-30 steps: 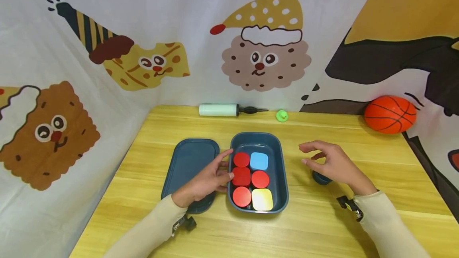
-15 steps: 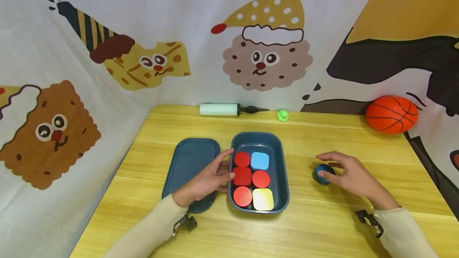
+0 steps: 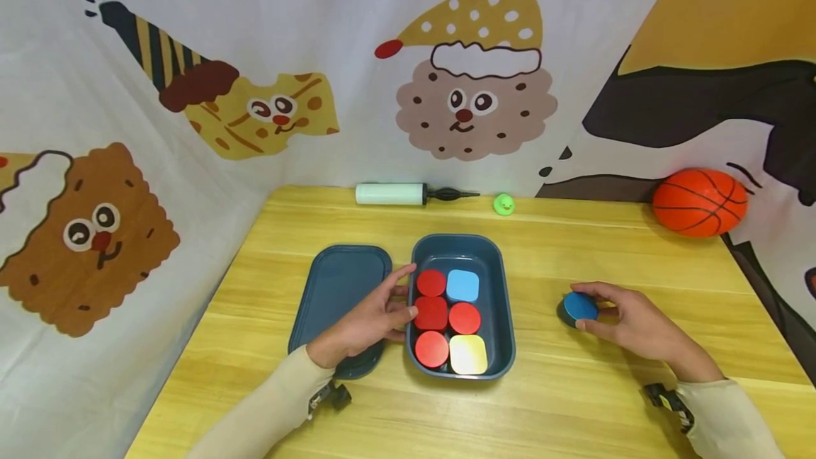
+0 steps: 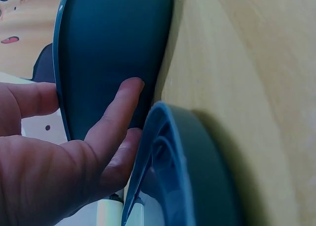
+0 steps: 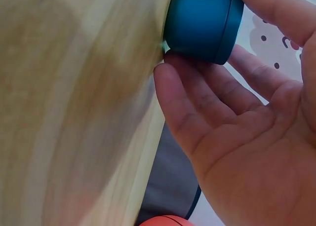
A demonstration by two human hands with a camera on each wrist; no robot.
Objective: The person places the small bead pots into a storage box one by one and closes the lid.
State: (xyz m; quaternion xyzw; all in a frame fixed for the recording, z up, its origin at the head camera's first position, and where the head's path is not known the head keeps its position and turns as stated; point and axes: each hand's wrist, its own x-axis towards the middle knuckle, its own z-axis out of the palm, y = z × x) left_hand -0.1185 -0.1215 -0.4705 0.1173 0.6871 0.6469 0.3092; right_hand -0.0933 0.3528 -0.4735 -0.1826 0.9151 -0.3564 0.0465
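Note:
In the head view a dark blue rectangular box (image 3: 493,289) stands mid-table, with several small round and square containers inside, red, light blue and yellow on top. My left hand (image 3: 366,321) lies along its left wall, thumb right at the rim. In the left wrist view the fingers stretch over the outer wall of the box (image 4: 113,33). On the right, my right hand (image 3: 637,321) holds a small round blue container (image 3: 579,307) between thumb and fingers, low at the tabletop. The right wrist view shows its smooth side and lid seam.
A dark blue lid (image 3: 341,296) lies left of the box, partly under the left hand. Along the back edge are a pale green hand pump (image 3: 392,194), a green toy duck (image 3: 503,205) and an orange toy basketball (image 3: 700,202). A printed cloth (image 3: 357,91) hangs behind.
My right hand has moved right and slightly down to the round blue container and now grips it; its top shows brighter blue. The left hand and the box hold still.

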